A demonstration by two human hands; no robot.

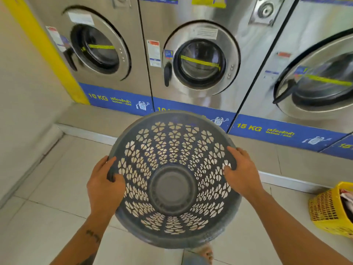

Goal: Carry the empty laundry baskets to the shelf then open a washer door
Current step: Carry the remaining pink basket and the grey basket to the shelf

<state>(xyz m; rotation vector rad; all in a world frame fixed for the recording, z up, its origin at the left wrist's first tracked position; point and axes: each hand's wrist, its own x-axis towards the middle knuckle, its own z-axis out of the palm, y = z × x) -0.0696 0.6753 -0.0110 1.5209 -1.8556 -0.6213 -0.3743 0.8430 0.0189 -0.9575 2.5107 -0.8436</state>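
Observation:
An empty round grey laundry basket [172, 150] with heart-shaped holes is held up in front of me, its opening facing me. My left hand [104, 185] grips its left rim and my right hand [241, 172] grips its right rim. Behind it stand three steel front-load washers. The left washer door [97, 48] and the middle washer door [200, 62] are closed. The right washer door [317, 77] is only partly in view and looks slightly ajar.
A yellow basket [328, 211] holding clothes sits on the tiled floor at the right edge. A raised concrete step [89, 119] runs under the washers. A wall [24, 92] closes the left side. My bare foot [206, 253] shows below the basket.

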